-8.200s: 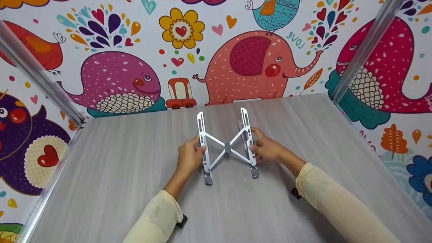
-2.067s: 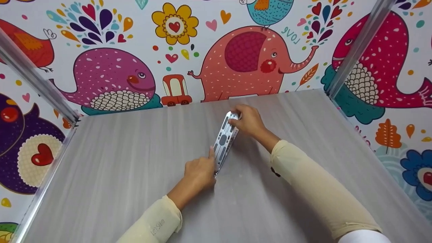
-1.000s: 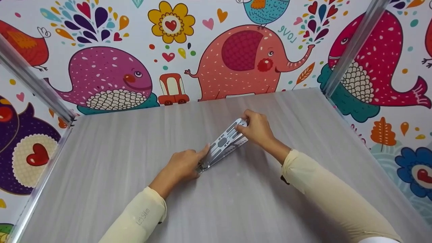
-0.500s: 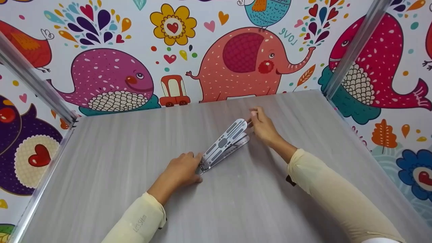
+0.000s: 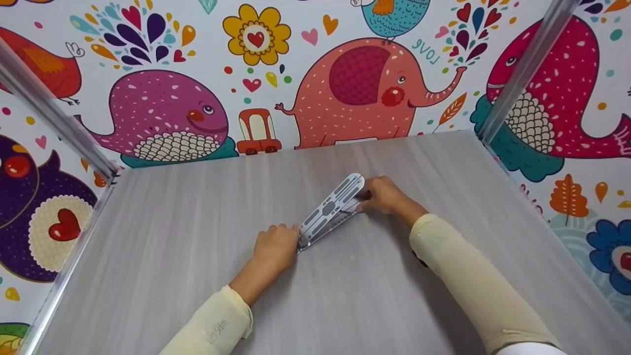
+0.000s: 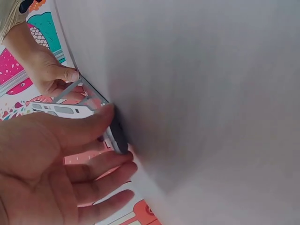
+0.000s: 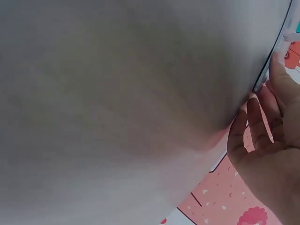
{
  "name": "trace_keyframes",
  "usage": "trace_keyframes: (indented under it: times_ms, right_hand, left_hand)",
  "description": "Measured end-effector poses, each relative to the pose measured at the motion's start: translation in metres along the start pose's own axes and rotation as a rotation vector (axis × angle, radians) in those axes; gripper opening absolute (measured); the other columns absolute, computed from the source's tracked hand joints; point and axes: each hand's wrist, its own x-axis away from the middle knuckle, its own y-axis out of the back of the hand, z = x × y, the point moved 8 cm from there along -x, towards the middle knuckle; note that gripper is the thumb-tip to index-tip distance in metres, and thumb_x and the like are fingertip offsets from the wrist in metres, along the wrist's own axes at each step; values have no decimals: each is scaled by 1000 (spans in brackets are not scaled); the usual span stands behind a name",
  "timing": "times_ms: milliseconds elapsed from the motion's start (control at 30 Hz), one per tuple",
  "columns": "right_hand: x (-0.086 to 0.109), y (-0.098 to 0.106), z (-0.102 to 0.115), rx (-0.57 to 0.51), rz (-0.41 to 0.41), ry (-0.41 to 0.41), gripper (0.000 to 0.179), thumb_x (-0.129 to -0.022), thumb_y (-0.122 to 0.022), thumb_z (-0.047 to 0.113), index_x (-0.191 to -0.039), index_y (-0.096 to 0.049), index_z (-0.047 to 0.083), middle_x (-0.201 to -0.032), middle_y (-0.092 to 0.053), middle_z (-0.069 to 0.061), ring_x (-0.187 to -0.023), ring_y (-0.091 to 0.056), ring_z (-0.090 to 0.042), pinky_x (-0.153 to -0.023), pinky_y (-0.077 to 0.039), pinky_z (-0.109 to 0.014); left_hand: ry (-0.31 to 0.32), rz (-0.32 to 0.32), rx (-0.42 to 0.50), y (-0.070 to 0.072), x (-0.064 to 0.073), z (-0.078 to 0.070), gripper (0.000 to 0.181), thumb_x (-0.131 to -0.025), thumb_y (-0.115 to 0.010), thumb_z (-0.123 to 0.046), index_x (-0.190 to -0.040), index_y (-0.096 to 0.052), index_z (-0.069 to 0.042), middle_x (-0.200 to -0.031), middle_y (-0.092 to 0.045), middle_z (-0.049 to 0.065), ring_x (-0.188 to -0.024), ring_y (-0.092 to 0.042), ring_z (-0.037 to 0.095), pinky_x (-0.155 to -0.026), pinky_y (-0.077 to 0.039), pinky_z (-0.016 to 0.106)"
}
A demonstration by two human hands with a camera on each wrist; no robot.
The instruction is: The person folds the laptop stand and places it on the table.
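A silver folding laptop stand (image 5: 328, 209) with grey pads lies slantwise on the table, its side bars drawn together. Its upper arm is raised at the far right end, making a narrow wedge with the lower bar (image 5: 340, 222). My left hand (image 5: 277, 246) pinches the near hinged end; in the left wrist view the thumb lies over the dark foot (image 6: 118, 136), with fingertips under it. At the far end my right hand (image 5: 387, 195) holds the lower bar between thumb and fingers. In the right wrist view, the bar's tip (image 7: 262, 77) shows at these fingertips.
The grey wood-grain table (image 5: 197, 222) runs back to a wall (image 5: 172, 49) printed with cartoon animals. Metal posts (image 5: 532, 69) stand at its back corners, and a metal edge strip (image 5: 69, 276) follows its left side.
The stand was spread into an X earlier and is now folded narrow and turned slantwise. My right hand let go of the upper arm, drew away, then took the lower bar.
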Motion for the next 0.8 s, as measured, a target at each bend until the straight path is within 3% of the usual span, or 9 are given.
trace_keyframes:
  times_ms: [267, 500, 633, 800]
  right_hand:
    - [1, -2, 3, 4, 3, 21, 47, -78, -89, 24, -122, -76, 10, -110, -76, -7, -92, -61, -22, -87, -54, -40]
    - [3, 1, 4, 21, -3, 4, 42, -77, -90, 26, -114, -79, 10, -102, -77, -5, -87, -60, -20, -81, -52, -36]
    - [7, 1, 3, 22, -19, 8, 41, -76, -91, 26, -111, -80, 9, -100, -77, -7, -85, -61, -19, -79, -52, -37]
    - [14, -1, 5, -4, -39, 27, 42, -75, -91, 25, -113, -80, 9, -103, -78, -7, -87, -65, -20, -80, -55, -37]
  left_hand:
    - [-47, -49, -25, 3, 2, 1, 27, -90, -69, -6, -117, -72, -4, -91, -72, 17, -82, -68, 34, -73, -56, 53]
    - [-50, -80, -80, 5, -2, 7, 22, -93, -68, -10, -115, -73, -9, -93, -74, 15, -81, -69, 35, -72, -55, 53]
    - [-58, -95, -98, 7, -8, 15, 21, -94, -66, -10, -113, -74, -13, -91, -73, 14, -80, -69, 37, -70, -55, 52]
    - [-60, -61, -79, 7, -21, 28, 28, -89, -73, -10, -116, -75, -17, -93, -73, 13, -84, -69, 39, -74, -55, 55]
